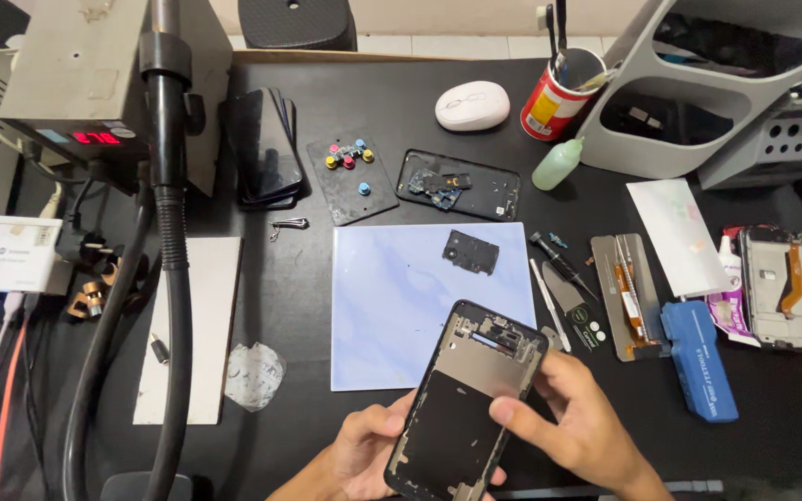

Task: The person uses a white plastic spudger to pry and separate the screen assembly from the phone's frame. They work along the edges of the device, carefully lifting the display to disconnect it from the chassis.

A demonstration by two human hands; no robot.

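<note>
An opened phone frame (461, 399), back cover off with a bare metal plate and dark lower part, is held tilted above the near table edge. My left hand (364, 450) grips its lower left side from beneath. My right hand (577, 422) holds its right edge, thumb lying across the middle of the frame. Just beyond it lies a pale blue work mat (392, 306) with a small black phone part (470, 250) on its far side.
Black phone back housing (457, 184), black pad with coloured knobs (353, 176), stacked dark phones (264, 144), white mouse (472, 105), red tool can (557, 102), green squeeze bottle (557, 165). Right: tools (559, 278), blue box (698, 360), another opened phone (777, 288). Left: black hose (174, 260), white board (192, 325).
</note>
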